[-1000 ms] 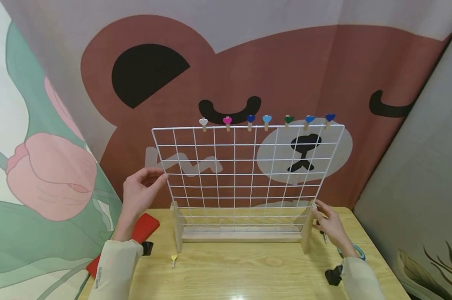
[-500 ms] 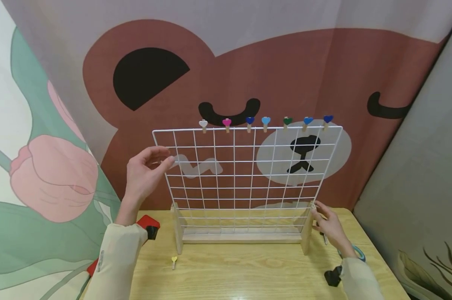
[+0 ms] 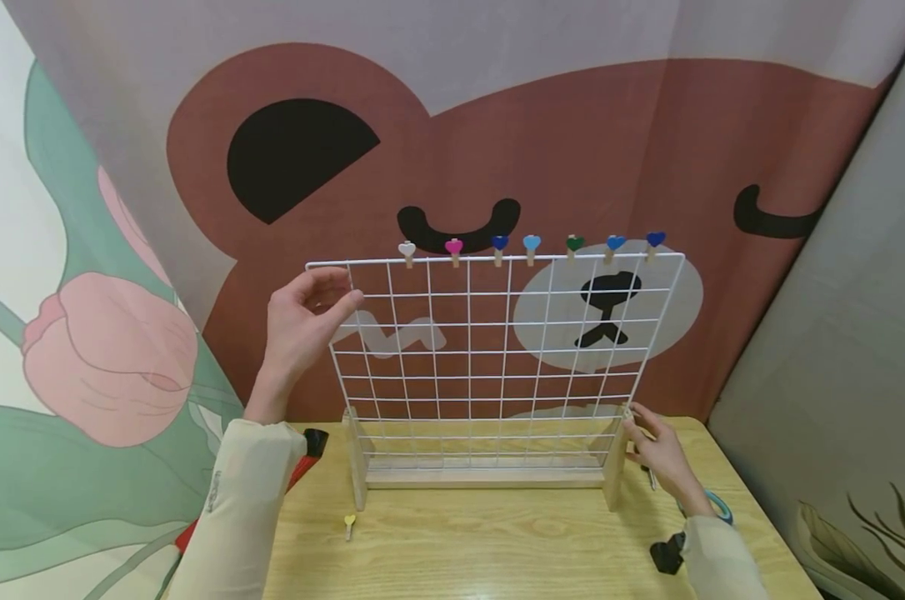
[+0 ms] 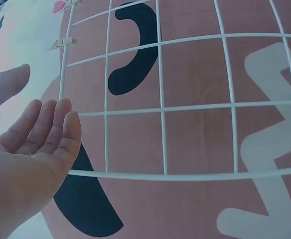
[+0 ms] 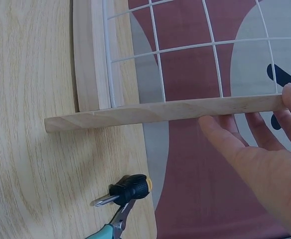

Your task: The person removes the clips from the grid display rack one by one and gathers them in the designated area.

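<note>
A white wire grid (image 3: 467, 322) stands upright in a wooden stand (image 3: 490, 478). Several heart-topped mini clothespins are clipped along its top bar, from a white clothespin (image 3: 407, 249) at left to a dark blue clothespin (image 3: 655, 239) at right. My left hand (image 3: 298, 325) is at the grid's upper left corner, thumb apart from the fingers and nothing between them. In the left wrist view its fingertips overlap the top bar. Low on the right side, my right hand (image 3: 666, 454) grips the upper end of the stand's side post (image 5: 160, 110).
A yellow heart clothespin (image 3: 350, 525) lies on the wooden table (image 3: 482, 542) in front of the stand. Right of the stand lie a stubby screwdriver (image 5: 130, 189) and a teal-handled tool (image 5: 105, 233). A red object (image 3: 302, 473) is partly hidden behind the left sleeve.
My left hand has moved up along the grid's left edge, from about mid-height to near the top corner. My right hand stays at the post.
</note>
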A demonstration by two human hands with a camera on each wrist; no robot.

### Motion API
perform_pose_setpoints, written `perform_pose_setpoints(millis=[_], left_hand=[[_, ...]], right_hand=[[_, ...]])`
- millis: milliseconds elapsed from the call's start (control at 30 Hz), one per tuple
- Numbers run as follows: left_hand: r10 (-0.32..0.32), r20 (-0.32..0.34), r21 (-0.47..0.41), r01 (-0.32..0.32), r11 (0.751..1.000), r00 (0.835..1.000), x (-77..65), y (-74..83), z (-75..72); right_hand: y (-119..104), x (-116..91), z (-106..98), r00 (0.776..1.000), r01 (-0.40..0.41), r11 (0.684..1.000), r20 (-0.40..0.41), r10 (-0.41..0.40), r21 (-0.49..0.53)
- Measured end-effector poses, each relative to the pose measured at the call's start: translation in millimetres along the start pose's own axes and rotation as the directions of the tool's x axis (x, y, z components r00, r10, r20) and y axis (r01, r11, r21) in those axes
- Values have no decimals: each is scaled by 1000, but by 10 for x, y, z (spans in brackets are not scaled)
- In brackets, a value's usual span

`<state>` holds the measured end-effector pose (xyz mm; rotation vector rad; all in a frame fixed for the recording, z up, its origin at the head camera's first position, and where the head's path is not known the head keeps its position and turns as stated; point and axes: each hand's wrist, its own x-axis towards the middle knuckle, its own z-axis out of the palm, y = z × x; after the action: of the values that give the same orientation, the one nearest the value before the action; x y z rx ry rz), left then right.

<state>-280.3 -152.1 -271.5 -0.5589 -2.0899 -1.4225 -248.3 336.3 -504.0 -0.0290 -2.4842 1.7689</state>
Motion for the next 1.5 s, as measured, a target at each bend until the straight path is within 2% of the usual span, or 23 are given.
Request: perform_pose_setpoints(millis=[100, 333, 567, 700, 833, 1067, 1233, 1500], left_hand=[[-5, 17, -7, 5, 1000, 1000, 48, 38, 31], [-7, 40, 30, 6, 1000, 999, 88, 354, 95], [32, 2, 17, -32, 999, 999, 279, 161, 174], [76, -6, 24, -76, 997, 997, 353, 205, 217], [100, 29, 70, -102, 992, 995, 415, 322, 280], [126, 126, 243, -154, 958, 984, 501, 436, 374], [129, 190, 306, -183, 934, 973, 541, 491, 419], [47, 237, 416, -145, 898, 970, 577, 541, 472]], right_hand=[[6, 4, -8, 1000, 4, 1000, 6, -4, 7], [-2, 8, 1, 1000, -4, 1000, 7, 4, 2], [-18, 3, 2, 1000, -2, 1000, 15, 2, 22], [-17, 18, -5, 1000, 5, 1000, 11, -5, 22], [-2, 25, -4, 1000, 3, 1000, 7, -3, 19], [3, 19, 22, 1000, 12, 1000, -3, -11, 26], [-1, 10, 31, 1000, 5, 1000, -1, -5, 27], [8, 1, -1, 1000, 20, 1000, -9, -20, 14]])
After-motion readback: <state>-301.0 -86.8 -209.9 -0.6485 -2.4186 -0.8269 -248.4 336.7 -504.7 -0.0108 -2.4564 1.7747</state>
